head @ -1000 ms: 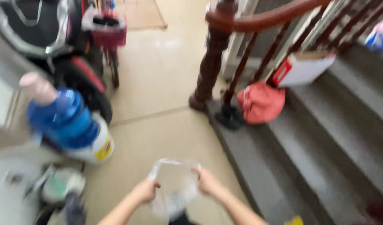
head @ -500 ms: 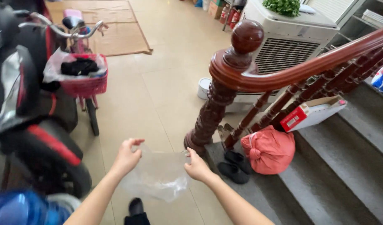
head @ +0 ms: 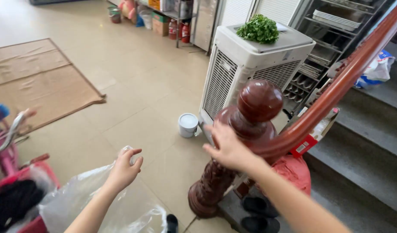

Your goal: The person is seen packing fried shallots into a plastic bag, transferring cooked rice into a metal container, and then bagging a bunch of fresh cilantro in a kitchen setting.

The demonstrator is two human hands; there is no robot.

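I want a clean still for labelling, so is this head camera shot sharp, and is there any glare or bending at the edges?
Head view: mostly sharp, with slight motion softness on the right hand. The clear plastic bag in the left hand shows bright sheen. Daylight is soft and shadows faint. Wide-angle bending tilts the air cooler and the handrail.

1. The scene is bright and evenly lit by soft daylight; the pale floor tiles look washed toward the upper left of the frame.
2. Shadows are faint and soft-edged, darkest under the stair treads at lower right.
3. The rounded newel post cap carries a small glossy highlight, and the clear plastic bag at lower left shows white glints.
4. The right hand at centre is slightly motion-blurred; the left hand is sharper.
5. Wide-angle distortion bends lines near the edges, notably the handrail at upper right.
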